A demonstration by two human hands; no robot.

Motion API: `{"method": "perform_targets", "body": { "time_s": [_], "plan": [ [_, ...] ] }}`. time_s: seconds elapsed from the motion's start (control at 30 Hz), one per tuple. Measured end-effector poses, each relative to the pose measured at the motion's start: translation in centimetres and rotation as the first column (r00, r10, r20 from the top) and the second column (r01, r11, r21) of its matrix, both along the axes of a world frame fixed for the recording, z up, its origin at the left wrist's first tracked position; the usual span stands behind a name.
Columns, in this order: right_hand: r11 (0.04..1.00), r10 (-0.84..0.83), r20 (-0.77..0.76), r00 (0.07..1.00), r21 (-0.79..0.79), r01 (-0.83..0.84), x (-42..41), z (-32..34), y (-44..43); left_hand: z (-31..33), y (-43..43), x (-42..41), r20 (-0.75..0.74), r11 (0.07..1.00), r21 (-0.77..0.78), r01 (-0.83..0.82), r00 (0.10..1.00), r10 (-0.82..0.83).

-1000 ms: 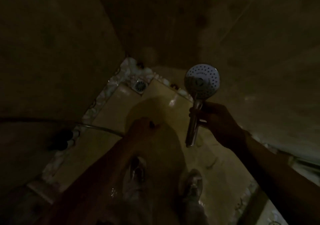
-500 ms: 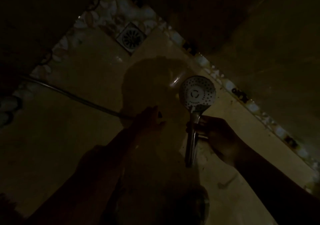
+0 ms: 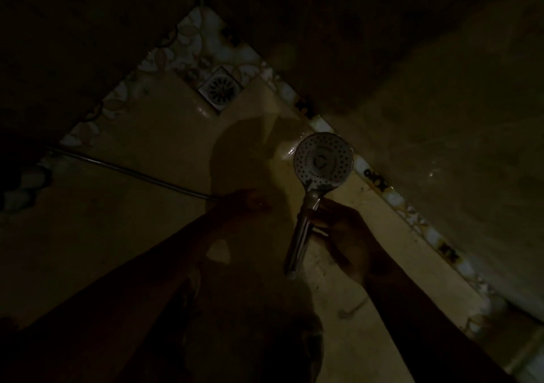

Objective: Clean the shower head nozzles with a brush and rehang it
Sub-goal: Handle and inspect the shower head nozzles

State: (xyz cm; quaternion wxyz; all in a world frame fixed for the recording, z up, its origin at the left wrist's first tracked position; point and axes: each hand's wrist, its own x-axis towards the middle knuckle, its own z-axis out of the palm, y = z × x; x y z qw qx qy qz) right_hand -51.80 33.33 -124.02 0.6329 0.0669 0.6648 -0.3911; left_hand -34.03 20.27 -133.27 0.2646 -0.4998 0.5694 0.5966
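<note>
Above a dim tiled floor point(image 3: 123, 206): shower head point(image 3: 323, 161), nozzle face towards the camera, chrome handle gripped by right hand point(image 3: 343, 235), fingers wrapped round it. Left hand point(image 3: 244, 203) just beside, too dark to tell its grip. Square drain point(image 3: 220, 88) in corner; hose point(image 3: 129, 172) along floor.

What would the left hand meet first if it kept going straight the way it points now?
Probably nothing close: the left hand points up-right across bare floor tile, passing left of the shower head. The wall base is likely first, though depth is unclear in this dark picture.
</note>
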Motion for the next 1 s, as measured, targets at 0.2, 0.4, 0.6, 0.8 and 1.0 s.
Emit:
{"method": "perform_targets", "body": {
  "time_s": [0.2,0.4,0.6,0.8,1.0],
  "plan": [
    [0.975,0.009,0.001,1.0,-0.224,-0.009,-1.1,13.0,-2.1,19.4,1.0,-2.1,-0.202,0.869,0.328,-0.371,0.871,0.448],
    [0.894,0.124,-0.125,0.984,-0.417,-0.165,-2.9,30.7,-3.7,37.8,1.6,-3.3,-0.354,0.847,0.345,-0.405,0.78,0.517],
    [0.787,0.139,-0.304,0.942,-0.545,-0.291,-3.7,49.0,-3.2,55.8,3.5,-3.9,-0.545,0.888,0.25,-0.387,0.702,0.459],
    [0.725,0.055,-0.456,0.888,-0.594,-0.35,-4.6,65.7,-1.5,71.6,5.4,-4.8,-0.682,0.916,0.102,-0.388,0.643,0.348],
    [0.648,0.026,-0.469,0.883,-0.665,-0.372,-3.7,79.1,-0.9,83.7,7.7,-3.3,-0.763,0.906,-0.037,-0.422,0.597,0.247]
  ]
}}
